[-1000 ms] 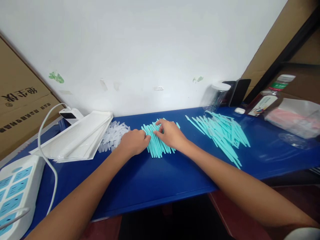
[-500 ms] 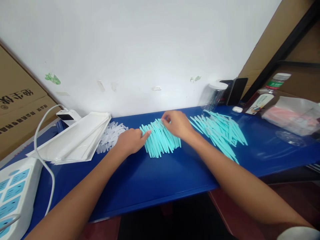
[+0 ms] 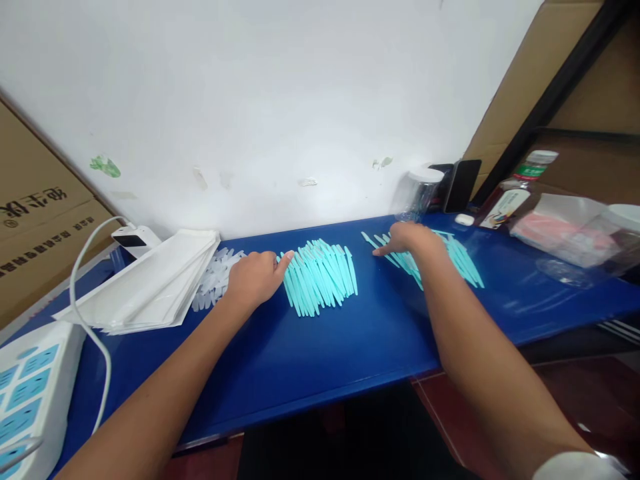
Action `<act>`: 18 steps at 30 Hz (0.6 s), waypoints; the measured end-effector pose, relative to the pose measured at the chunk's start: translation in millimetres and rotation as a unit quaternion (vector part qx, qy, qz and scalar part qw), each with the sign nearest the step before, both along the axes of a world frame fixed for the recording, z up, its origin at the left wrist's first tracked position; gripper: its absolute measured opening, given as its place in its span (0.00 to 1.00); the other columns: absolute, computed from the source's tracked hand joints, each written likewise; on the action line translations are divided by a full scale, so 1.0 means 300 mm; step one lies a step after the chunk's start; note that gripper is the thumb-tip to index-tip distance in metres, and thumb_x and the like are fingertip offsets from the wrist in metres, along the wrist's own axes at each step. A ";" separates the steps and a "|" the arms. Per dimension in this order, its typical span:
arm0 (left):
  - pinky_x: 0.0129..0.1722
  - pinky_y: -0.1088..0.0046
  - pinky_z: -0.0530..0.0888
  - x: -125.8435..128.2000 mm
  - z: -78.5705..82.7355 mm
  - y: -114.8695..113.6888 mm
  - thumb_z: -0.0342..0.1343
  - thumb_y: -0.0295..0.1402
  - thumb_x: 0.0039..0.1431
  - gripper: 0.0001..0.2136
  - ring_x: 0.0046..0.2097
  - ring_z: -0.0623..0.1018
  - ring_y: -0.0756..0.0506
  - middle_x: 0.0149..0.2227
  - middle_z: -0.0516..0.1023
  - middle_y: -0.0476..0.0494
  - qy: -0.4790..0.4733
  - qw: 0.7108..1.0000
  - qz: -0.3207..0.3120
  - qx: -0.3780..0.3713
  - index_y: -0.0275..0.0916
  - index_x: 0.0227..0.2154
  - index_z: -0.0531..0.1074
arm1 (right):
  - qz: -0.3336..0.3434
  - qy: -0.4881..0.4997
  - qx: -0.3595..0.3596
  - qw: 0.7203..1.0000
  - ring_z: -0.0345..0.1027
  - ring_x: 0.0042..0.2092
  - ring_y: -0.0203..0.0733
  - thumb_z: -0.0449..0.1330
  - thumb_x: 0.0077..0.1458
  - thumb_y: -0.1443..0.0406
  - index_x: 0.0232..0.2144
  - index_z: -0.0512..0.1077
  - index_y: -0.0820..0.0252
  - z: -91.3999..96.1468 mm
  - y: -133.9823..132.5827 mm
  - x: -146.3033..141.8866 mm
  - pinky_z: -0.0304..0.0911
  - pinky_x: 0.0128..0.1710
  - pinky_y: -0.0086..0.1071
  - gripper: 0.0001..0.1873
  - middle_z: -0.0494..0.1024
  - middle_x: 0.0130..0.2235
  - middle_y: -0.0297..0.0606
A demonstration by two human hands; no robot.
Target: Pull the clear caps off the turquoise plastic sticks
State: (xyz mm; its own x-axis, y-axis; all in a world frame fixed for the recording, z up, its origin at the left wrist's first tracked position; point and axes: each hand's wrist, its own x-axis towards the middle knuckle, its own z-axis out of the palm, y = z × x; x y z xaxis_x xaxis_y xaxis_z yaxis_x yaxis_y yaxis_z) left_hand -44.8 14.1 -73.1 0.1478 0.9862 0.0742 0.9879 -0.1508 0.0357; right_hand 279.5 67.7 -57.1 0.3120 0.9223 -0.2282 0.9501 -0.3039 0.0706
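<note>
A neat row of turquoise plastic sticks point(image 3: 320, 275) lies in the middle of the blue table point(image 3: 320, 353). My left hand point(image 3: 254, 277) rests at the row's left end, fingers curled, one fingertip touching the outermost stick. A looser heap of the same turquoise sticks point(image 3: 457, 257) lies to the right. My right hand point(image 3: 407, 239) lies on that heap's left side, fingers pressed down on the sticks and pointing left; I cannot make out whether it grips one. Between my left hand and the white sheets lies a pile of small clear plastic caps point(image 3: 216, 280).
A stack of white sleeves point(image 3: 150, 283) sits at the left, with a white power strip point(image 3: 25, 387) and cable point(image 3: 90, 320) nearer me. Cardboard boxes point(image 3: 35, 220) stand far left. At the back right are a clear jar point(image 3: 417, 193), a dark phone point(image 3: 460, 185), bottles and plastic bags point(image 3: 570, 233).
My right hand left the middle row and moved right onto the loose heap. My left hand stayed at the row's left end. The camera view shifted slightly right.
</note>
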 end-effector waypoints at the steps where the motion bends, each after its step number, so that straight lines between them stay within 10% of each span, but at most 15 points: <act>1: 0.35 0.62 0.69 -0.001 -0.001 0.001 0.28 0.60 0.69 0.37 0.40 0.81 0.31 0.34 0.82 0.30 -0.002 1.000 0.000 0.002 0.40 0.30 0.76 | 0.012 0.000 -0.007 1.000 0.75 0.51 0.63 0.70 0.53 0.43 0.56 0.78 0.67 0.003 -0.003 -0.005 0.71 0.42 0.44 0.39 0.76 0.56 0.65; 8: 0.35 0.61 0.68 -0.002 -0.007 0.003 0.30 0.57 0.71 0.35 0.39 0.81 0.31 0.32 0.81 0.31 -0.020 1.000 -0.008 0.007 0.40 0.30 0.77 | 0.095 -0.016 -0.032 0.995 0.80 0.40 0.55 0.65 0.64 0.59 0.43 0.83 0.72 0.011 -0.001 -0.027 0.70 0.40 0.40 0.18 0.83 0.34 0.57; 18: 0.33 0.64 0.66 0.002 -0.021 0.007 0.33 0.60 0.70 0.34 0.38 0.80 0.33 0.32 0.82 0.33 -0.025 1.000 -0.017 0.004 0.40 0.30 0.75 | 0.062 -0.009 0.012 0.998 0.74 0.59 0.61 0.65 0.62 0.66 0.59 0.75 0.73 -0.080 0.058 -0.060 0.69 0.53 0.42 0.25 0.77 0.56 0.67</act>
